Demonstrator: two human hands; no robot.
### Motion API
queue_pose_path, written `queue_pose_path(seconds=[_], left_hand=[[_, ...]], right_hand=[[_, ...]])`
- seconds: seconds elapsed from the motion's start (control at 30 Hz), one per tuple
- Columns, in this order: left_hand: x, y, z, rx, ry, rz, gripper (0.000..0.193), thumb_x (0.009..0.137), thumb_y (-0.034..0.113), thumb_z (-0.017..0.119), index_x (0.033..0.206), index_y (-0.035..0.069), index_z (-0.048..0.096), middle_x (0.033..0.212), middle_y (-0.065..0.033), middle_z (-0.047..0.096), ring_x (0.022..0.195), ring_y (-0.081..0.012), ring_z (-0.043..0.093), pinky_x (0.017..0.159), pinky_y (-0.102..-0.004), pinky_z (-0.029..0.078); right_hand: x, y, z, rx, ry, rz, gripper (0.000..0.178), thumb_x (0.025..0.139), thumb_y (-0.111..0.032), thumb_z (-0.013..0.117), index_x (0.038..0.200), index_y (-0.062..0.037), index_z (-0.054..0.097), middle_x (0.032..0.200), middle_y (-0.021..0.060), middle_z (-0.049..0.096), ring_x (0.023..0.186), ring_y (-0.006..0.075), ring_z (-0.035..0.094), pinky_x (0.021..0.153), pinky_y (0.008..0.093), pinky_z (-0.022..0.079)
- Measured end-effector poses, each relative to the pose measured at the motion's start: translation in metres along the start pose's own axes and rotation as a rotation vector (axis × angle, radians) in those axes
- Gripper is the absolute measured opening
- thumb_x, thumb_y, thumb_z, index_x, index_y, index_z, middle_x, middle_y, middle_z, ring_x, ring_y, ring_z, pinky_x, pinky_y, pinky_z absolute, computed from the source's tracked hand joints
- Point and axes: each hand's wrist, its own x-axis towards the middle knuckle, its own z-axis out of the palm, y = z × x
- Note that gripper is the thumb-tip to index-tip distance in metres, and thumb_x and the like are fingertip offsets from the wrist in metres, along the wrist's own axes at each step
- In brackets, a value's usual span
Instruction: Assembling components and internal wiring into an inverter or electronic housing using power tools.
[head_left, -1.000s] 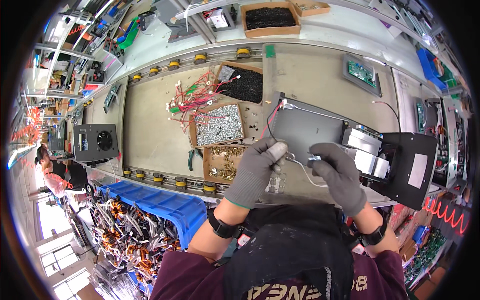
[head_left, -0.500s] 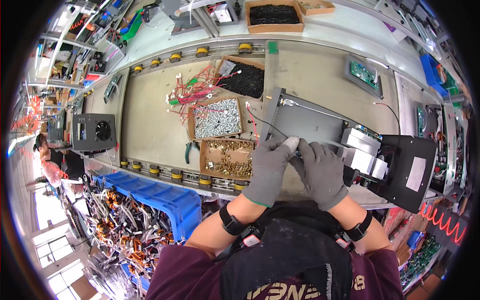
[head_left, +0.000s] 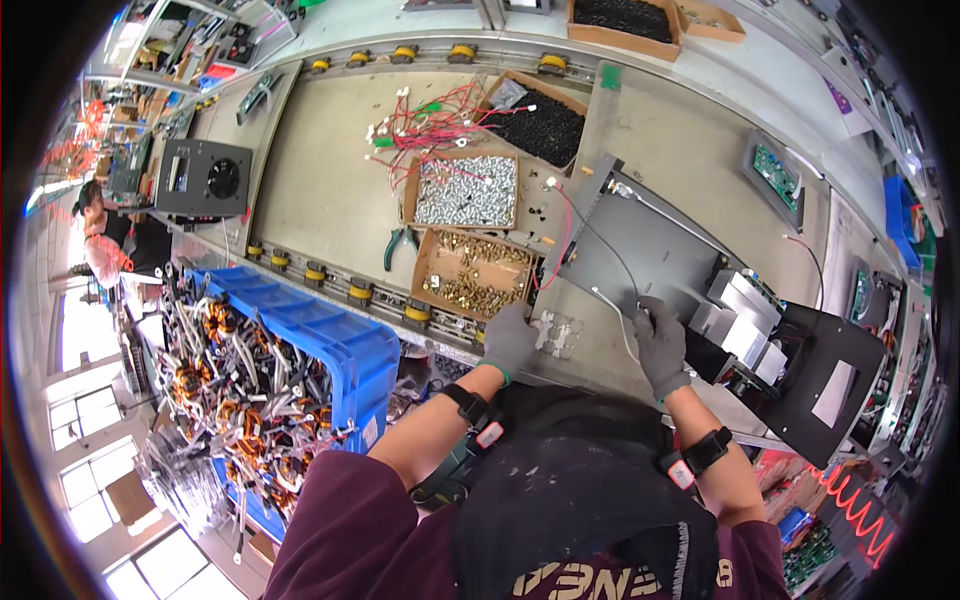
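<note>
A grey metal plate [head_left: 640,245] lies tilted on the workbench with thin white and red wires running over it. My right hand [head_left: 660,345], in a grey glove, grips the plate's near edge where a white wire ends. My left hand [head_left: 507,340], also gloved, rests on the bench next to a small flat metal bracket [head_left: 556,333], just below the cardboard box of brass-coloured parts [head_left: 470,272]. Whether its fingers hold anything I cannot see.
A box of silver screws [head_left: 466,190], a box of black parts [head_left: 540,125], red wire bundles [head_left: 420,125] and green-handled pliers [head_left: 398,245] lie on the bench. A black housing [head_left: 830,375] sits right. A blue crate [head_left: 300,345] of wound coils stands left. Another person [head_left: 105,240] is far left.
My hands have drawn apart: the left one left the plate and dropped to the bench by the bracket. The right hand slid along the plate's near edge. The view shifted left.
</note>
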Motion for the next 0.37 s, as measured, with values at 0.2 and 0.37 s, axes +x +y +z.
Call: queue_pose_path(seconds=[0.2,0.37], left_hand=[[-0.001,0.010,0.010,0.038,-0.019,-0.014,0.020,0.079,0.017,0.061,0.096,0.007,0.062,0.092,-0.0160,0.064,0.091,-0.0343,0.062,0.080,-0.0417,0.048],[-0.007,0.011,0.008,0.090,0.013,-0.079,0.023,0.079,0.020,0.060,0.099,0.008,0.062,0.095,-0.0179,0.064,0.097,-0.0342,0.061,0.084,-0.0413,0.048]], right_hand=[[-0.005,0.042,-0.011,-0.188,-0.031,-0.179,0.020,0.087,-0.013,0.056,0.105,-0.0041,0.059,0.077,0.0155,0.062,0.067,0.0238,0.061,0.062,0.0341,0.047],[-0.003,0.044,-0.016,-0.105,-0.153,-0.175,0.027,0.086,-0.017,0.057,0.111,-0.0056,0.060,0.098,0.0184,0.065,0.089,0.0273,0.065,0.081,0.0363,0.049]])
